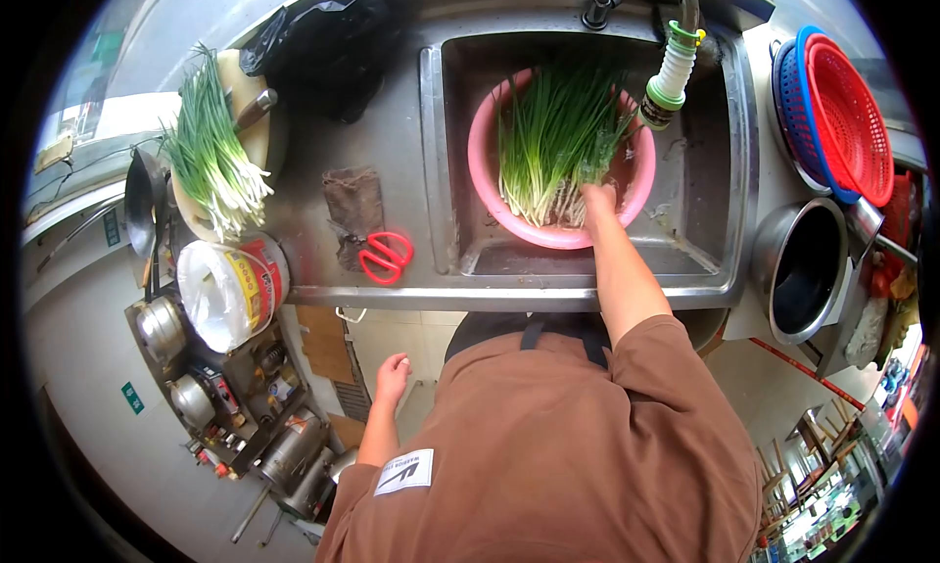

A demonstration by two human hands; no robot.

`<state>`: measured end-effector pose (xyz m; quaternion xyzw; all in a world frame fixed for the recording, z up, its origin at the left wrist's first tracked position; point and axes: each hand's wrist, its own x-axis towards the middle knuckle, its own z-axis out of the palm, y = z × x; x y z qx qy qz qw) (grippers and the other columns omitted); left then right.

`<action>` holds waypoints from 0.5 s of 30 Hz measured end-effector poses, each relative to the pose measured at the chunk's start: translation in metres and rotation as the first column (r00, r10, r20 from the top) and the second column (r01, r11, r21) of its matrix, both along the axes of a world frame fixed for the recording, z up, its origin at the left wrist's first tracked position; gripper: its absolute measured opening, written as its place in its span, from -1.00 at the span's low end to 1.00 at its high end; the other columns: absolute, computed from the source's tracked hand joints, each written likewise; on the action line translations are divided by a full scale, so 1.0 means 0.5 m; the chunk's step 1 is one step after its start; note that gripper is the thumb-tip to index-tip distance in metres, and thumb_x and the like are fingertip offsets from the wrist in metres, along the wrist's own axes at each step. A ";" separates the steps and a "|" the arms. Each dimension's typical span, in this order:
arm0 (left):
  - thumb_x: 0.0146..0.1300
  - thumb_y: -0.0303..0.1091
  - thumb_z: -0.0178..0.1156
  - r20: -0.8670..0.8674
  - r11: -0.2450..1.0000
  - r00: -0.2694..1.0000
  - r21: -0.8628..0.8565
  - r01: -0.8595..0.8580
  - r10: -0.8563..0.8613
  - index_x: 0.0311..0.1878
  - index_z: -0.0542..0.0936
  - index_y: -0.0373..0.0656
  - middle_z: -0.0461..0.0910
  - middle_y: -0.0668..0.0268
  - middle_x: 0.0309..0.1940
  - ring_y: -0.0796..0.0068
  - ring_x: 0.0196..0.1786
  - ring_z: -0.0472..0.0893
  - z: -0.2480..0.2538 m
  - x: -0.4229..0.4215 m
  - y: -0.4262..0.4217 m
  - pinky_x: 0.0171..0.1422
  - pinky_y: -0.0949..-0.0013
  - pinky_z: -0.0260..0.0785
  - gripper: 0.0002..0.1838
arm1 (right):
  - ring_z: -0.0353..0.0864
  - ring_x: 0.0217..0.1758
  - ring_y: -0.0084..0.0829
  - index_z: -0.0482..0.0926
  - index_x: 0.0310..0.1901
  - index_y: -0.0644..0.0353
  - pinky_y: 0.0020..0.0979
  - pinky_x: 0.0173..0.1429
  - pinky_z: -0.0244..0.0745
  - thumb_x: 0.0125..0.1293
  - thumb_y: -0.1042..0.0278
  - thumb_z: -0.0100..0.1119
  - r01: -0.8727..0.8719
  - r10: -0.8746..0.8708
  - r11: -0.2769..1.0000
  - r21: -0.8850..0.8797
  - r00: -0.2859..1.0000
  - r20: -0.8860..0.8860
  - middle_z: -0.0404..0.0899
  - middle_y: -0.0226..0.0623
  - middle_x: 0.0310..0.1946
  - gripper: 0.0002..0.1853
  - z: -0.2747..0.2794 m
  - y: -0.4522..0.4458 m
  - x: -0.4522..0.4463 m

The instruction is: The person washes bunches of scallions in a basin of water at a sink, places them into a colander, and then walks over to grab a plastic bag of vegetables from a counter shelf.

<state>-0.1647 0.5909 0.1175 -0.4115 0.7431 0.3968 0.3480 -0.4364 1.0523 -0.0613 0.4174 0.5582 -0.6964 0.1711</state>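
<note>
A pink basin (pixel 480 162) stands in the metal sink (pixel 695 171), with a large bunch of green onions (pixel 553 122) in it, roots towards me. My right hand (pixel 599 199) reaches into the basin at the root end of the bunch; its fingers are hidden among the stalks and roots. Below the counter's front edge, away from the sink, my left hand (pixel 394 369) hangs with its fingers curled, touching nothing visible. Over the sink hangs a faucet with a green and white nozzle (pixel 673 73).
More green onions (pixel 215 157) and a knife (pixel 257 110) lie on a round board at left. Nearby are a black plastic bag (pixel 328 54), a dark cloth (pixel 353 206), red scissors (pixel 386 258) and a white bucket (pixel 211 294). Colanders (pixel 847 117) and a metal pot (pixel 798 269) stand at right.
</note>
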 end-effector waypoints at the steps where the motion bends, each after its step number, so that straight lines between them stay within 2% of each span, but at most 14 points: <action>1: 0.33 -0.30 0.13 0.001 1.000 1.000 0.001 0.001 -0.001 0.15 0.50 -0.29 0.62 0.27 -0.14 0.50 -0.19 0.62 0.005 -0.003 -0.001 -0.15 0.47 0.43 -0.62 | 0.65 -0.24 -0.25 0.51 -0.02 0.32 -0.19 -0.26 0.63 0.19 0.53 0.13 0.045 -0.040 0.997 0.066 0.997 -0.073 0.61 -0.12 -0.20 -0.70 0.010 0.001 -0.002; 2: 0.34 -0.30 0.13 0.004 0.999 0.999 -0.003 -0.040 0.040 0.16 0.50 -0.29 0.62 0.27 -0.14 0.50 -0.19 0.62 0.010 -0.008 0.000 -0.15 0.47 0.43 -0.62 | 0.65 -0.22 -0.22 0.51 -0.02 0.34 -0.18 -0.19 0.62 0.21 0.55 0.09 0.027 -0.031 0.999 -0.043 0.995 -0.090 0.61 -0.09 -0.22 -0.72 0.024 0.003 0.007; 3: 0.34 -0.30 0.14 0.003 0.997 0.997 -0.004 -0.083 0.083 0.16 0.49 -0.28 0.62 0.27 -0.14 0.51 -0.20 0.61 0.007 -0.015 0.004 -0.15 0.47 0.43 -0.61 | 0.65 -0.22 -0.22 0.51 -0.02 0.34 -0.18 -0.19 0.62 0.21 0.55 0.09 0.027 -0.030 0.999 -0.037 0.995 -0.092 0.61 -0.09 -0.22 -0.72 0.057 0.011 -0.005; 5: 0.34 -0.31 0.13 -0.009 0.998 0.998 0.000 -0.069 0.069 0.15 0.50 -0.31 0.62 0.25 -0.14 0.49 -0.18 0.62 0.001 -0.012 0.006 -0.09 0.43 0.45 -0.62 | 0.63 -0.28 -0.25 0.51 -0.03 0.39 -0.29 -0.17 0.50 0.16 0.49 0.18 0.024 -0.021 0.999 -0.026 0.994 0.106 0.62 -0.10 -0.29 -0.67 0.102 0.019 -0.011; 6: 0.35 -0.32 0.12 -0.031 0.999 0.998 -0.001 -0.047 0.047 0.13 0.51 -0.33 0.63 0.23 -0.14 0.47 -0.17 0.62 -0.002 -0.021 0.010 -0.03 0.39 0.46 -0.64 | 0.64 -0.23 -0.23 0.47 -0.02 0.39 -0.24 -0.17 0.54 0.17 0.47 0.21 0.091 -0.090 0.992 0.084 0.996 -0.022 0.62 -0.11 -0.31 -0.66 0.092 0.011 -0.017; 7: 0.35 -0.32 0.12 -0.034 0.999 0.998 -0.002 -0.048 0.048 0.13 0.51 -0.33 0.63 0.23 -0.14 0.47 -0.17 0.62 -0.001 -0.028 0.014 -0.03 0.39 0.46 -0.64 | 0.64 -0.23 -0.23 0.47 -0.02 0.39 -0.24 -0.17 0.54 0.17 0.47 0.21 0.091 -0.089 0.993 0.081 0.996 -0.024 0.62 -0.11 -0.31 -0.66 0.086 0.011 -0.015; 8: 0.35 -0.32 0.12 -0.044 0.999 0.999 0.001 -0.033 0.033 0.13 0.51 -0.33 0.63 0.23 -0.15 0.48 -0.17 0.61 0.002 -0.031 0.020 -0.02 0.39 0.46 -0.63 | 0.65 -0.22 -0.21 0.46 -0.02 0.38 -0.21 -0.16 0.56 0.16 0.48 0.22 0.018 -0.017 0.999 -0.046 1.000 0.018 0.61 -0.10 -0.29 -0.65 0.081 0.010 -0.007; 9: 0.34 -0.32 0.12 -0.053 1.000 0.998 0.006 -0.018 0.018 0.13 0.51 -0.33 0.63 0.23 -0.16 0.49 -0.17 0.61 0.006 -0.037 0.028 -0.02 0.39 0.46 -0.63 | 0.65 -0.20 -0.19 0.45 -0.02 0.38 -0.18 -0.16 0.58 0.16 0.48 0.22 -0.051 0.061 0.983 -0.174 0.997 0.051 0.61 -0.09 -0.27 -0.65 0.123 0.000 -0.011; 10: 0.34 -0.32 0.12 -0.050 1.000 0.999 0.005 -0.018 0.018 0.13 0.51 -0.33 0.63 0.23 -0.16 0.49 -0.17 0.61 0.007 -0.043 0.034 -0.02 0.39 0.46 -0.63 | 0.65 -0.20 -0.15 0.42 0.01 0.41 -0.14 -0.15 0.59 0.15 0.50 0.22 0.000 0.018 0.989 -0.145 0.993 0.120 0.60 -0.05 -0.20 -0.61 0.165 -0.012 -0.016; 11: 0.35 -0.32 0.12 -0.054 1.000 0.999 0.007 0.002 -0.002 0.13 0.51 -0.34 0.63 0.24 -0.17 0.49 -0.17 0.61 0.010 -0.046 0.039 -0.01 0.40 0.45 -0.63 | 0.65 -0.20 -0.15 0.42 0.01 0.41 -0.14 -0.15 0.59 0.15 0.50 0.22 0.002 0.016 0.989 -0.148 0.992 0.125 0.60 -0.05 -0.20 -0.61 0.148 -0.010 -0.008; 13: 0.35 -0.33 0.12 -0.067 1.000 0.997 0.007 0.026 -0.026 0.13 0.51 -0.34 0.64 0.24 -0.18 0.50 -0.18 0.61 0.005 -0.053 0.040 0.00 0.41 0.45 -0.63 | 0.66 -0.18 -0.12 0.40 0.05 0.43 -0.13 -0.13 0.60 0.13 0.51 0.23 0.162 -0.163 0.970 -0.181 0.987 0.009 0.58 -0.02 -0.15 -0.57 0.105 -0.011 -0.013; 14: 0.35 -0.30 0.12 -0.063 0.999 0.997 0.020 0.047 -0.046 0.16 0.50 -0.31 0.63 0.25 -0.14 0.51 -0.16 0.61 0.002 -0.053 0.035 -0.05 0.43 0.45 -0.62 | 0.66 -0.18 -0.12 0.40 0.04 0.45 -0.12 -0.15 0.61 0.14 0.51 0.22 0.109 -0.139 0.948 -0.298 0.987 -0.081 0.59 -0.01 -0.19 -0.58 0.089 -0.015 -0.007; 15: 0.36 -0.27 0.12 -0.059 0.997 0.996 0.036 0.070 -0.067 0.18 0.49 -0.29 0.62 0.27 -0.11 0.52 -0.15 0.61 0.008 -0.063 0.041 -0.09 0.46 0.44 -0.60 | 0.66 -0.18 -0.12 0.40 0.04 0.45 -0.12 -0.15 0.61 0.14 0.51 0.22 0.115 -0.146 0.947 -0.299 0.986 -0.081 0.59 -0.01 -0.19 -0.58 0.096 -0.017 -0.006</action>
